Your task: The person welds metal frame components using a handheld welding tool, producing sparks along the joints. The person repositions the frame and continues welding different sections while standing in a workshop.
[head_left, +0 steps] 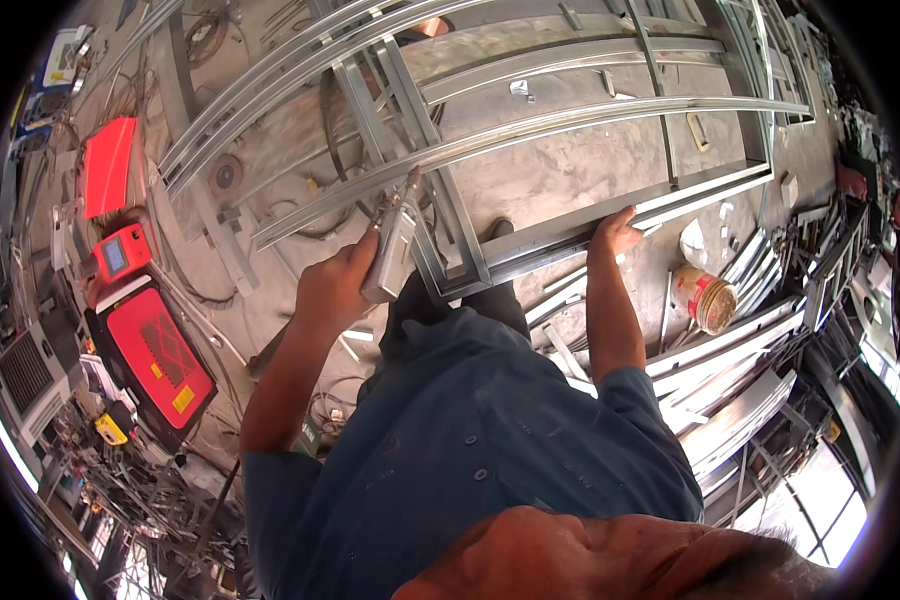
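Observation:
My left hand (pixel 335 285) is closed around a silver, box-bodied welding torch (pixel 392 250). The torch's narrow nozzle points up and away from me, close to where two rails of a metal frame (pixel 530 142) cross. With its fingers over the near rail of that frame, my right hand (pixel 617 232) grips the rail to the right of my body. The frame is built of bare, silvery square tubes and spreads in front of me. The underside of my right hand's grip is hidden.
On the left stand a red machine with a small screen (pixel 120 255) and a red-topped case (pixel 162 358). A round tub (pixel 705 300) sits on the right beside loose metal strips (pixel 760 262). Cables lie across the concrete floor (pixel 530 195) at left.

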